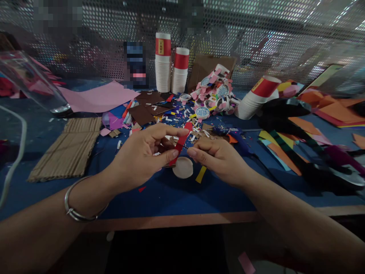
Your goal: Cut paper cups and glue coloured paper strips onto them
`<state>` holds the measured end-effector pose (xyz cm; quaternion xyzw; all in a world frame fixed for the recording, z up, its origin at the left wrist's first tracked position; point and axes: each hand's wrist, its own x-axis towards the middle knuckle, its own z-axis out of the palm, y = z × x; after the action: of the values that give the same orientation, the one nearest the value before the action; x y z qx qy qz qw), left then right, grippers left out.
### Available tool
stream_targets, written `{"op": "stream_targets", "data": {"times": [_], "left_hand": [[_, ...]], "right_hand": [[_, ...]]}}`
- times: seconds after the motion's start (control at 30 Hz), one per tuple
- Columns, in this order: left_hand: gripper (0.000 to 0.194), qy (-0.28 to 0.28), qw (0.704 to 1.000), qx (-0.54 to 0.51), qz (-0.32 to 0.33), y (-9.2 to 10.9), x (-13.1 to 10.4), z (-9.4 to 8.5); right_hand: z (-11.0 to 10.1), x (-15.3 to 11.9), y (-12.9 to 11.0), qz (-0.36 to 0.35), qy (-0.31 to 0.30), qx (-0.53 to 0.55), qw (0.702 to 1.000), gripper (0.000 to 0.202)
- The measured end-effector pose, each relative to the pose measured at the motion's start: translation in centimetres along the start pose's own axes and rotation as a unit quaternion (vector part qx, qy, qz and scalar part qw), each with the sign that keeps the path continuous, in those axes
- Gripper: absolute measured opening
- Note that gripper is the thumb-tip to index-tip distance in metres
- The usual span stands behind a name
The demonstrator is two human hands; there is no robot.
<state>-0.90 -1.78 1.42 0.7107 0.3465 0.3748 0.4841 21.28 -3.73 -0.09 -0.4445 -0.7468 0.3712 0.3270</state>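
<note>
My left hand pinches a red paper strip between thumb and fingers, holding it aslant over the table. Close beside it, my right hand is closed, thumb against forefinger, on a thin dark piece that reaches to the strip; its kind is too small to make out. Just below the fingertips is a pale round disc. A yellow paper strip lies under my right hand, and a small red scrap lies nearer the front edge.
Corrugated cardboard lies left. Paper cup stacks stand behind; another stack leans right. A pile of small paper crafts and many scraps fill the middle. A blue glue gun and coloured paper lie right. Perforated metal backs the table.
</note>
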Motion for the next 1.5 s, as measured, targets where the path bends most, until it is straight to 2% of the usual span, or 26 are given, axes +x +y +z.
{"op": "stream_targets", "data": {"times": [0.13,0.27,0.4,0.47,0.7,0.87,0.97,1.07,1.1,1.17,1.27,1.4,1.5], "left_hand": [[0.041,0.024,1.000,0.005,-0.005,-0.3,0.2,-0.4],[0.033,0.049,0.998,0.030,-0.023,-0.7,0.5,-1.0],[0.039,0.027,0.997,0.056,-0.045,-1.0,0.5,-1.1],[0.042,0.012,0.995,0.075,-0.059,-1.1,0.4,-1.1],[0.032,-0.016,0.987,0.152,-0.044,-1.0,0.2,-1.0],[0.033,-0.022,0.984,0.174,-0.037,-1.0,0.2,-1.0],[0.027,-0.011,0.982,0.186,-0.015,-0.9,0.4,-1.3],[0.020,0.024,0.983,0.183,0.012,-0.8,0.7,-1.7],[0.020,0.038,0.983,0.177,0.013,-0.8,0.8,-1.8],[0.019,0.057,0.987,0.148,0.000,-0.8,0.9,-2.0],[0.020,0.055,0.996,0.062,-0.044,-1.1,1.1,-1.9],[0.032,0.073,0.988,-0.092,-0.097,-1.8,1.3,-1.5],[0.030,0.064,0.973,-0.169,-0.143,-2.0,1.3,-1.0]], "right_hand": [[-0.1,0.0,0.2,0.006,0.020,-0.040,0.999,0.057],[-0.3,0.1,0.5,0.044,0.033,-0.181,0.982,0.050],[-0.2,0.3,0.9,0.116,0.022,-0.295,0.948,0.043],[0.0,0.3,1.1,0.126,0.026,-0.326,0.937,0.039],[0.4,-0.5,1.3,0.117,0.036,-0.383,0.916,0.023],[0.6,-1.9,0.7,0.091,0.056,-0.448,0.888,0.030],[-0.3,-2.7,0.4,0.088,0.080,-0.449,0.885,0.032],[-2.4,-3.1,0.9,0.096,0.142,-0.438,0.882,0.030],[-3.4,-3.1,1.3,0.101,0.165,-0.441,0.876,0.030],[-5.2,-3.1,2.4,0.123,0.200,-0.480,0.845,0.032],[-7.3,-3.0,4.4,0.175,0.203,-0.518,0.812,0.036],[-7.9,-2.8,6.1,0.246,0.195,-0.462,0.830,0.042],[-7.6,-2.7,6.4,0.249,0.225,-0.411,0.848,0.041]]}}
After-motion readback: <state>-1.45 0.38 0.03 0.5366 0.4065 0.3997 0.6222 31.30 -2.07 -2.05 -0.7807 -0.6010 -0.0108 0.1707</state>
